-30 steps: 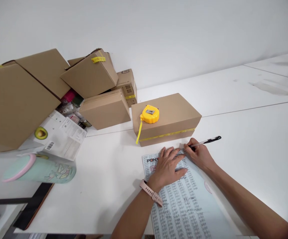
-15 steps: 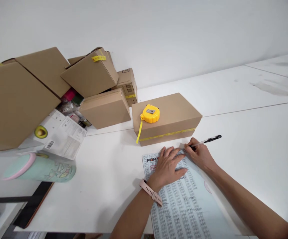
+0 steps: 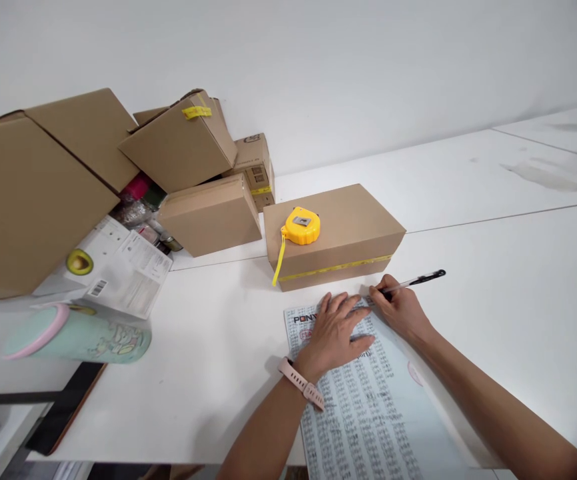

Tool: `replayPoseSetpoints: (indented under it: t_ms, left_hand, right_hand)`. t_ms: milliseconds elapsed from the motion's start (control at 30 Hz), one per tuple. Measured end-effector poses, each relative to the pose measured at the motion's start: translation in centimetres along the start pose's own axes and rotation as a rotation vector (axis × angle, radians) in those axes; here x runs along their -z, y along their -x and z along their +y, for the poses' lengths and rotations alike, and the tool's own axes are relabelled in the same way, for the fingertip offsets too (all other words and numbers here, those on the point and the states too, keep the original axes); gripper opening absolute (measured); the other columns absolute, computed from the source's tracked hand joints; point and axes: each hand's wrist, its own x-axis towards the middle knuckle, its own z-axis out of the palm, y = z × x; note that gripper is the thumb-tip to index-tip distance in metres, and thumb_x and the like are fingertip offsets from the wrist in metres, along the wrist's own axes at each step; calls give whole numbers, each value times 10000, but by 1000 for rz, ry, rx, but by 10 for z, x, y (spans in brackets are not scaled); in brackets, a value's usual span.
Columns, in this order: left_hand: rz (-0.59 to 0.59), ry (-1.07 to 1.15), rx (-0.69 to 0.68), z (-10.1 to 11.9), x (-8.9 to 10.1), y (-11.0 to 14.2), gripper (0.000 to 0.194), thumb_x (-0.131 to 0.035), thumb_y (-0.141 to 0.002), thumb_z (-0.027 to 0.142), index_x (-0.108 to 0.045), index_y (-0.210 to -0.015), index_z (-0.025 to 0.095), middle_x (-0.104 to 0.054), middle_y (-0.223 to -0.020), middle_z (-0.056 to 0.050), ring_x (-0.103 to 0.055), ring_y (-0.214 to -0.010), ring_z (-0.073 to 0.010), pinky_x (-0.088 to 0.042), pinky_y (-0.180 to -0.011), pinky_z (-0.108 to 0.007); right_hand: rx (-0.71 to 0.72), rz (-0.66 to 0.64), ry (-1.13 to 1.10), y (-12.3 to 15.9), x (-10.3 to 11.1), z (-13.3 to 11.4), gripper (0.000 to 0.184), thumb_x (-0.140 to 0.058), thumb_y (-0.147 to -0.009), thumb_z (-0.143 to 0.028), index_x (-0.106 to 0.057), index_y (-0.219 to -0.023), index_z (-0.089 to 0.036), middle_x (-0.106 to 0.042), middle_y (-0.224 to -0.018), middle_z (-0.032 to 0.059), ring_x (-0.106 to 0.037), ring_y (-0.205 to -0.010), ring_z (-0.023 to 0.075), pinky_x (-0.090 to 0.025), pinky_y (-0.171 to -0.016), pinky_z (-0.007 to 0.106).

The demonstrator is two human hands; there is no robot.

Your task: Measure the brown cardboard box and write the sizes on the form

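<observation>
Flat on the upper part of a printed sheet of paper rests my left hand, fingers spread. A pink band circles that wrist. My right hand grips a black-and-clear pen near the paper's top right corner; the pen's tip is hidden by the fingers. Just beyond both hands stands a closed cardboard box with a strip of yellow tape along its side. On top of it, toward the left, lies a yellow tape measure with its strap hanging over the edge.
Several cardboard boxes are stacked at the back left against the wall. In front of them are a white printed carton and a mint tumbler with a pink ring. A dark flat object lies at the table's left edge.
Very little differs. The view has shifted slightly, while my left hand stays on the paper and my right hand keeps the pen at the same corner.
</observation>
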Motion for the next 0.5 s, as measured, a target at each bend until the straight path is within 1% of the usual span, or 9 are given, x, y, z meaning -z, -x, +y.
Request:
replayPoseSetpoints:
  t_ms: [233,400,500]
  left_hand:
    - [8,2,0,-1,-2,0,527,-624,-946,489,-556,-1417,264,-483,-1564,-40,-334,-1491,-282,-152,-1285,-527]
    - [8,2,-1,-1,-2,0,527,-626,-946,482,-550,-1422,269,-483,-1564,-38,-333,-1493,-277,-152,-1284,-531]
    - [1,-3,1,-1,-2,0,526,-617,-951,484,-544,-1428,273,-474,-1572,-37,-328,-1497,-277,-152,-1284,-534]
  right_hand:
    - [18,7,3,1,1,-2,221,-554,-814,-416,-468,-698,-248,-521,-533,-38,-465,-492,141,-359,-497,270]
    - [12,12,22,0,2,-4,207,-542,-813,-412,-492,-701,-245,-537,-547,-31,-458,-496,141,-358,-503,277]
    - [8,31,30,0,2,-3,209,-533,-820,-418,-481,-707,-250,-515,-527,-38,-446,-482,140,-348,-500,278]
